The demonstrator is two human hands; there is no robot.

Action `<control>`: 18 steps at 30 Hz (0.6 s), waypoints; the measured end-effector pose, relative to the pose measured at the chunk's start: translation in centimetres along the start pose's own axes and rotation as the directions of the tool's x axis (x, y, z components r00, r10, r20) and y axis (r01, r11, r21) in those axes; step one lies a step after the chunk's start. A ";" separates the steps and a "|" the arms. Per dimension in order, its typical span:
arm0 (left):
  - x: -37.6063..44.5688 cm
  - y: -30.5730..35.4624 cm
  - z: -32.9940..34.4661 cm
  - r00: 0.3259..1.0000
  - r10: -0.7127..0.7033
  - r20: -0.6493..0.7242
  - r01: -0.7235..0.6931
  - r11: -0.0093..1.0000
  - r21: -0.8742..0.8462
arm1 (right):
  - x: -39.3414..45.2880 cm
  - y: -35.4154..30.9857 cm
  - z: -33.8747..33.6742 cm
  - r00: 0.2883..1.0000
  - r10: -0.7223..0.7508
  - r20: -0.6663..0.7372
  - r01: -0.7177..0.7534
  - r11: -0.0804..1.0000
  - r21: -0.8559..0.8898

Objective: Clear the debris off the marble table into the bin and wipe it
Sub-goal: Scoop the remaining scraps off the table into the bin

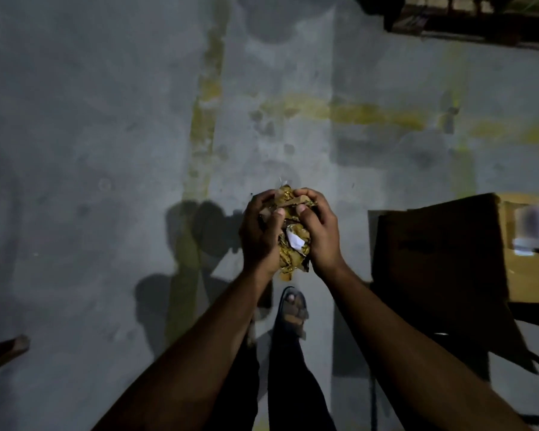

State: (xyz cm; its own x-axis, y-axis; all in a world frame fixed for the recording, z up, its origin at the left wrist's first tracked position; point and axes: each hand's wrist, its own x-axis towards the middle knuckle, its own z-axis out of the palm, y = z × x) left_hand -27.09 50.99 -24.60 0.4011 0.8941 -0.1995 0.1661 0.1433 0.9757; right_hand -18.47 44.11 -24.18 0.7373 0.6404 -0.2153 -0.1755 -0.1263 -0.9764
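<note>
A crumpled wad of debris (pixel 293 244), brown and gold wrappers with a white scrap of paper in it, is held at chest height above the floor. My left hand (pixel 260 234) grips its left side with fingers curled over the top. My right hand (pixel 319 231) grips its right side, the thumb pressing into the wad. Both forearms reach in from the bottom of the view. The marble table and the bin are not in view.
Below is a grey concrete floor (pixel 106 135) with faded yellow lines. An open cardboard box (pixel 442 259) stands at the right, its dark flap near my right forearm. My sandalled foot (pixel 293 309) is under the hands. Dark furniture (pixel 467 17) sits top right.
</note>
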 end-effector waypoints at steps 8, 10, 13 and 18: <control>7.1 -23.4 4.7 0.999 -0.025 0.031 0.021 0.992 0.128 | 9.3 21.4 -3.1 0.987 0.007 0.160 0.022 0.984 -0.178; 7.4 -27.4 5.2 0.997 0.027 0.075 -0.043 0.975 0.216 | 10.2 26.1 -3.9 0.983 0.027 0.184 0.024 0.963 -0.269; 7.9 -31.0 5.2 0.980 0.097 0.176 -0.152 0.931 0.333 | 10.9 30.9 -4.9 0.973 0.050 0.223 0.061 0.884 -0.463; 9.2 -34.3 3.7 0.911 0.131 0.390 -0.351 0.742 0.571 | 11.3 33.4 -6.6 0.915 0.150 0.374 0.196 0.645 -0.739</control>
State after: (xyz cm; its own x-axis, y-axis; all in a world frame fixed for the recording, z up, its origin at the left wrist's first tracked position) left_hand -25.74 52.74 -60.24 0.7386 0.6682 -0.0891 0.4967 -0.4501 0.7421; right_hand -11.70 42.16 -59.32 0.4040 0.8506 -0.3365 0.5135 -0.5153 -0.6861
